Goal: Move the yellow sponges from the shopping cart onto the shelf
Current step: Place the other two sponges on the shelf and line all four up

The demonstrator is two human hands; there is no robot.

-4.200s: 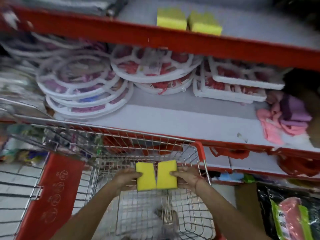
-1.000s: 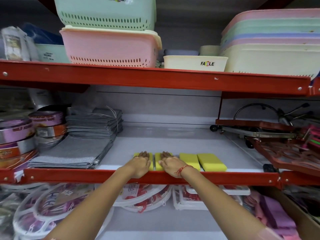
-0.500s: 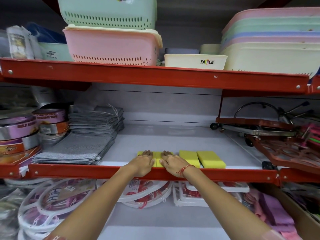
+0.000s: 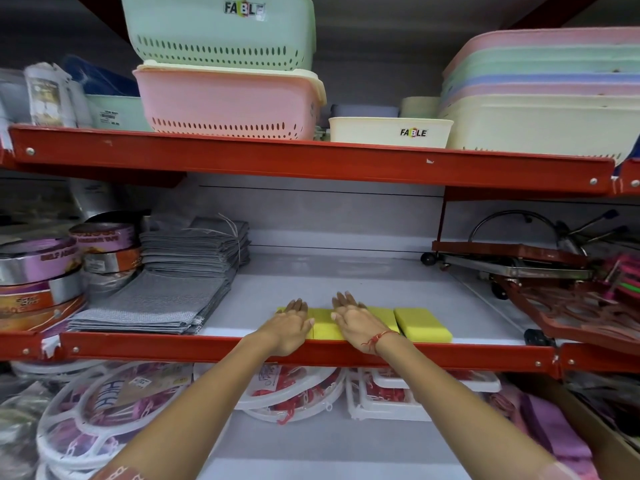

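1. The shelf (image 4: 346, 282) is a pale grey board with a red metal front rail, one tier of a red-framed store rack; another board runs above it and another below.
2. On the board above stand two stacked slotted baskets, a green basket (image 4: 218, 29) on a pink basket (image 4: 225, 102), beside a small cream tub (image 4: 389, 131) and a nested stack of pastel tubs (image 4: 543, 95) at the right end.
3. At the shelf's left end lie grey folded cloths (image 4: 166, 296) and rolls of tape (image 4: 45, 271); a red wire rack (image 4: 571, 306) fills the right end.
4. The board below holds white round hangers (image 4: 104, 410), blurred at the edge of view.
5. Four yellow sponges (image 4: 424, 323) appear to lie in a row along the shelf's front edge, near its middle; the two on the left are largely covered, so the count is not certain.
6. The left hand (image 4: 289, 327) lies flat on the leftmost sponge, fingers straight and spread, gripping nothing.
7. The right hand (image 4: 356, 323), with a red thread bracelet (image 4: 375, 339) at the wrist, lies flat over the next sponges, fingers likewise extended and unclasped.
8. Compared with half a second ago, both hands rest in the same place but the fingers have flattened and lifted slightly; the sponges have not shifted.
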